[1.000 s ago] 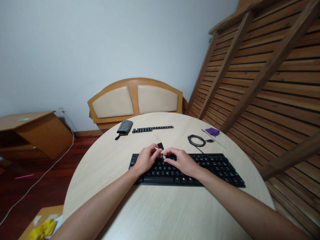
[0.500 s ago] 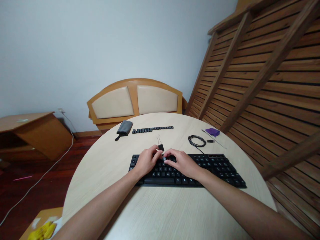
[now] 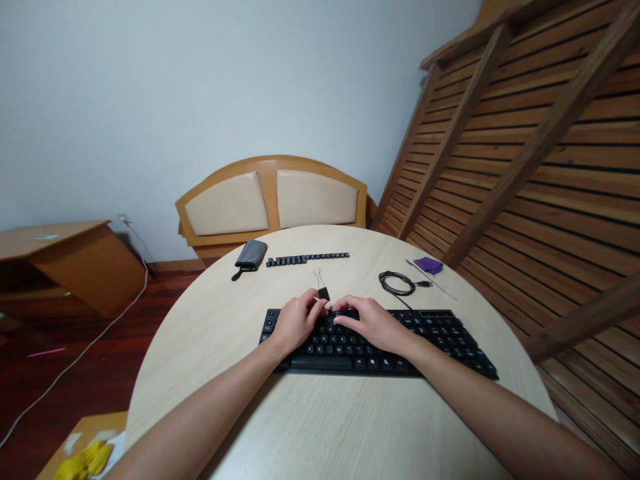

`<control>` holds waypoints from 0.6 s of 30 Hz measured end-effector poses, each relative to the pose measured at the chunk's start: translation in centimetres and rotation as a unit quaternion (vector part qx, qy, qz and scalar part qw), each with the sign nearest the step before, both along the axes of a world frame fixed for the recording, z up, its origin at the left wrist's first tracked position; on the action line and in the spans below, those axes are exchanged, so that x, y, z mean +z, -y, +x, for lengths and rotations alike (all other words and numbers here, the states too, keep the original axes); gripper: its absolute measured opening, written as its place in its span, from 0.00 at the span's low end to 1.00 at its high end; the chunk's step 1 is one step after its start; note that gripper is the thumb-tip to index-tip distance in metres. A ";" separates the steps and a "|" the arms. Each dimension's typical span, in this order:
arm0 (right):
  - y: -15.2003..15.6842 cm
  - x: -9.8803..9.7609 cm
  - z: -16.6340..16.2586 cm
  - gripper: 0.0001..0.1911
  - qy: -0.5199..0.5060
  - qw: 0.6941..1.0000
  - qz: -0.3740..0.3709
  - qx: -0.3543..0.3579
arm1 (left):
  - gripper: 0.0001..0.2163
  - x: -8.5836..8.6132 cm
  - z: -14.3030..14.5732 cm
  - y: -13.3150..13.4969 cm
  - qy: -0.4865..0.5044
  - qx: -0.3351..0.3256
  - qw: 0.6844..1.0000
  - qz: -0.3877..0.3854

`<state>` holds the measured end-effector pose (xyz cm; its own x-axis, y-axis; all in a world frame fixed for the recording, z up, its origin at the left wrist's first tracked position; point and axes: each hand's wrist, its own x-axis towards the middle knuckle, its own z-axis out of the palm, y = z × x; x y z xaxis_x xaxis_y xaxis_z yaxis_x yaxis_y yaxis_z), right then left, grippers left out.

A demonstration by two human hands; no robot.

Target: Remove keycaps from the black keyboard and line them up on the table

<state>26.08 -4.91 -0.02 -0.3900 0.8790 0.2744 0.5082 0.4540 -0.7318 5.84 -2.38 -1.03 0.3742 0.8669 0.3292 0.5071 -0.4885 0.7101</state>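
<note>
1. My left hand (image 3: 299, 320) sits on the left part of the black keyboard (image 3: 440, 333). Its fingers are curled in and the tips are close together by the top row of keys. I cannot tell if they pinch anything.
2. My right hand (image 3: 373, 323) lies just beside it, almost touching. Its fingers are bent down onto the keys and its palm faces down. I cannot tell if the fingertips grip a key.
3. Both my arms come in from the near edge of the round table (image 3: 210, 320) and point toward each other.
4. The keyboard lies across the middle of the table, and its right end is near the right edge.
5. A small black clip (image 3: 323, 292) lies just past my fingertips.
6. A row of loose black keys (image 3: 306, 258) lies near the far edge, and a grey pouch (image 3: 250, 255) lies at its left end.
7. A coiled black cable (image 3: 397, 283) lies toward the far right.
8. A purple cloth (image 3: 429, 265) sits near the right edge.
</note>
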 end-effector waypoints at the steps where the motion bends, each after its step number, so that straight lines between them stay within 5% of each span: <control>1: -0.3 0.2 0.3 0.09 -0.003 1.000 0.000 -0.006 | 0.11 0.0 0.0 0.0 0.003 0.004 1.000 -0.002; 8: -5.2 1.1 1.4 0.07 0.096 0.993 0.033 -0.061 | 0.10 -0.1 0.1 -0.1 -0.001 0.011 1.000 -0.014; 13: -9.4 1.4 -0.4 0.10 0.289 0.949 0.065 -0.110 | 0.09 0.0 0.1 0.0 -0.008 0.014 1.000 -0.011; 18: -13.3 1.5 -3.1 0.09 0.346 0.929 0.071 -0.108 | 0.10 0.2 0.1 0.1 -0.020 0.015 1.000 -0.008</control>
<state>23.00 8.43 1.44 -0.3349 0.9314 0.1424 0.9252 0.3537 -0.1376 5.96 -2.50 -0.85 0.3612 0.8829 0.3000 0.5488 -0.4613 0.6971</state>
